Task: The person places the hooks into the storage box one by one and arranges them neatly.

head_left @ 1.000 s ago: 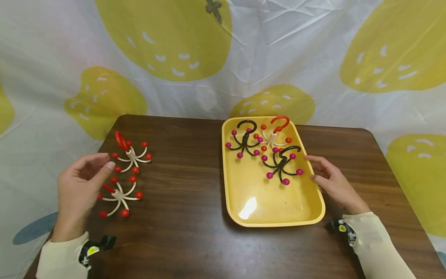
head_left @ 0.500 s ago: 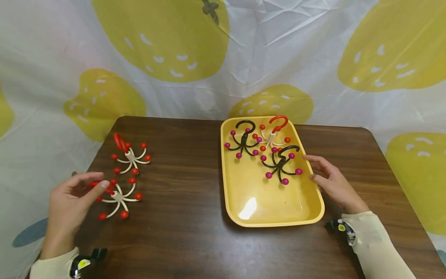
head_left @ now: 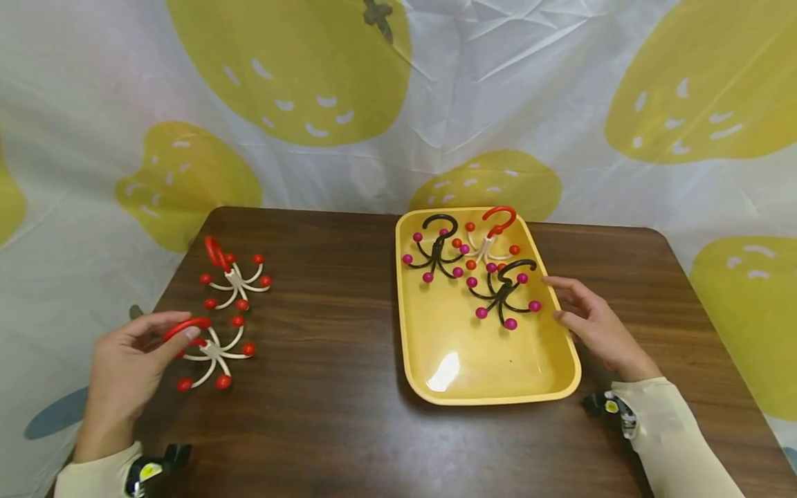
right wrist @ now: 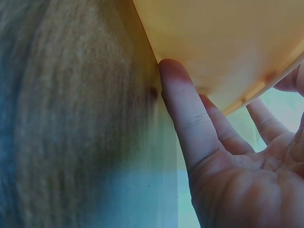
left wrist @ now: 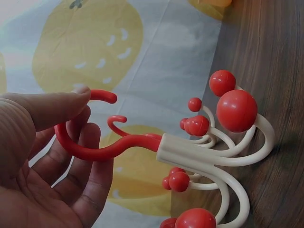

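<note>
My left hand (head_left: 127, 377) pinches the red hook of the nearer white claw hanger (head_left: 214, 349) between thumb and fingers, at the table's left side. In the left wrist view its red hook (left wrist: 102, 153) runs across the fingers, and its red-balled white arms stand on the wood. Just beyond lies a second white claw hanger (head_left: 236, 278) with a red hook. My right hand (head_left: 600, 332) rests against the right side of a yellow tray (head_left: 575, 370). The right wrist view shows its fairly straight fingers (right wrist: 187, 109) touching the tray's outer wall.
Inside the tray, toward the back, are a black claw hanger with pink balls (head_left: 438, 252), another black one (head_left: 503, 296) nearer, and a white one with a red hook (head_left: 488, 243). Behind the dark wooden table (head_left: 324, 311) hangs a fruit-printed cloth (head_left: 349, 176).
My left hand has come down and toward me from beside the farther white hanger to the nearer one and taken its red hook, which has tipped up. My right hand stays at the tray.
</note>
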`<state>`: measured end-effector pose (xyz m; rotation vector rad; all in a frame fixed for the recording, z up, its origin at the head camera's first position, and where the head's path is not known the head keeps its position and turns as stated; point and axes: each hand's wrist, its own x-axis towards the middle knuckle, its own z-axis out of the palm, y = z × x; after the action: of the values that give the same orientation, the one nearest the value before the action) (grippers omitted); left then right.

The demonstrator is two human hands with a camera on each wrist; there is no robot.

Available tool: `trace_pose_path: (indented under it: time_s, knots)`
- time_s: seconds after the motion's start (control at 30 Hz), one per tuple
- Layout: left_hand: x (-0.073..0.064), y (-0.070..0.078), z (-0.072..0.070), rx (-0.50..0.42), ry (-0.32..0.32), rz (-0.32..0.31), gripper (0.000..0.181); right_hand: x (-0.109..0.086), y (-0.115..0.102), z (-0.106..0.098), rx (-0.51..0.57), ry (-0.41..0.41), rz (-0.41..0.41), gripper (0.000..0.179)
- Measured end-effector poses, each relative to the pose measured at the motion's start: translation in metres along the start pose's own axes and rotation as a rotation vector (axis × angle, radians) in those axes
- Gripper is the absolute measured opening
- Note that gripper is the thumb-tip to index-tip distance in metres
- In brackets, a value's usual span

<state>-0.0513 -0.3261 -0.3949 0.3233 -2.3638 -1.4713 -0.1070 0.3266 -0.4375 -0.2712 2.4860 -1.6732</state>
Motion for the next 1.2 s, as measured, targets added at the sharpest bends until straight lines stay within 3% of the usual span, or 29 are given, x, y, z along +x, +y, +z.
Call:
trace_pose_path:
  time_s: [0.2,0.5,0.77,1.2]
  knots:
    - [0.001,0.002,-0.001,0.008,-0.007,-0.009,0.030,0.000,-0.001,0.000,-0.015,0.004,0.008,0.053]
    - [0.003,0.006,0.001,0.007,0.005,0.042,0.030,0.001,-0.001,0.001,-0.009,-0.001,0.014,0.054]
    - [0.005,0.015,0.001,-0.038,0.010,0.019,0.030,0.001,-0.001,0.000,-0.005,-0.004,0.024,0.054]
    - [0.010,0.041,0.009,-0.034,-0.108,0.053,0.032,0.000,-0.001,0.000,-0.005,0.001,0.025,0.054]
